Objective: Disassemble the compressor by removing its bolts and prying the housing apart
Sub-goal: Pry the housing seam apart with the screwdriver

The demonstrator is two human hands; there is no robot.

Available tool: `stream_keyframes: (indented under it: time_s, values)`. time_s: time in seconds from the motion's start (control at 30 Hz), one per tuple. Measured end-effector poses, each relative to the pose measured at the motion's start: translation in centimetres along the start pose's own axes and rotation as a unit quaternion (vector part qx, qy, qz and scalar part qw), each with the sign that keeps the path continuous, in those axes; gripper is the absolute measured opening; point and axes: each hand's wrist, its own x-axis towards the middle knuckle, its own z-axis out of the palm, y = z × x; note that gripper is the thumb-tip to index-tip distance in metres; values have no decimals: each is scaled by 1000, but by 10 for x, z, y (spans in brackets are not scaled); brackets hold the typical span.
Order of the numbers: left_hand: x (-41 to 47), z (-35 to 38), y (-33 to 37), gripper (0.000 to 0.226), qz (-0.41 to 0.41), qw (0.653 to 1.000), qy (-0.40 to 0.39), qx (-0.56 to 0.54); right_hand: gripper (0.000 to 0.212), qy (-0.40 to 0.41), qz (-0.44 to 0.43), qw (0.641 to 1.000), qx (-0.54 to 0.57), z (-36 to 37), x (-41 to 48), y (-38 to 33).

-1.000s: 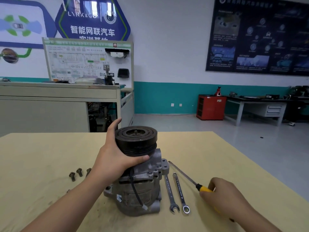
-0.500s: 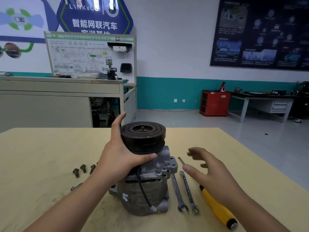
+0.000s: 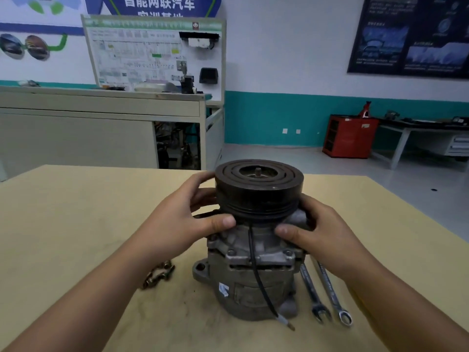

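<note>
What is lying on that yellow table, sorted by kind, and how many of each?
Compressor: 1
Wrenches: 2
Bolts: one loose cluster, too blurred to count
Total: 3, plus the bolts

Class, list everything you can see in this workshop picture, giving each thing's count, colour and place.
compressor: one, grey, upright mid-table
pulley: one, black, on top of the compressor
wire: one, black, down the compressor's front
bolts: count unclear, brownish, heaped left of the compressor
wrenches: two, silver, right of the compressor
table: one, tan, foreground
cabinet: one, red, far right by the wall
left hand: grips the pulley's left side
right hand: grips the compressor's right side
</note>
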Motion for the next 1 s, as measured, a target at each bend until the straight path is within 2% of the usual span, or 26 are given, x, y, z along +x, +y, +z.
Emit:
stream_keyframes:
  time_s: [0.1, 0.27, 0.47, 0.6, 0.67, 0.87, 0.93, 1.0]
  values:
    - [-1, 7, -4, 61, -1, 1000, -28, 0, 51, -15, -7, 1000, 2, -3, 2, -1]
    - [9, 12, -6, 44, 7, 1000, 19, -16, 36, 9, -25, 999, 30, 2, 8, -2]
    - [6, 18, -4, 50, 30, 996, 10, -79, 40, 49, -39, 997, 54, 5, 9, -3]
    - [5, 19, 1, 40, 22, 995, 7, -101, 46, 40, -29, 998, 43, 3, 9, -8]
    - [3, 19, 4, 38, 30, 994, 2, -104, 52, 38, -25, 998, 40, 3, 7, -11]
    - [-1, 14, 19, 39, 58, 995, -8, -86, 47, 49, -27, 997, 60, 3, 0, -21]
    - [-2, 12, 26, 37, 74, 994, -9, -77, 55, 54, -36, 997, 46, 3, -2, -27]
    - [-4, 10, 33, 38, 87, 994, -8, -68, 55, 64, -55, 996, 29, 2, -3, -35]
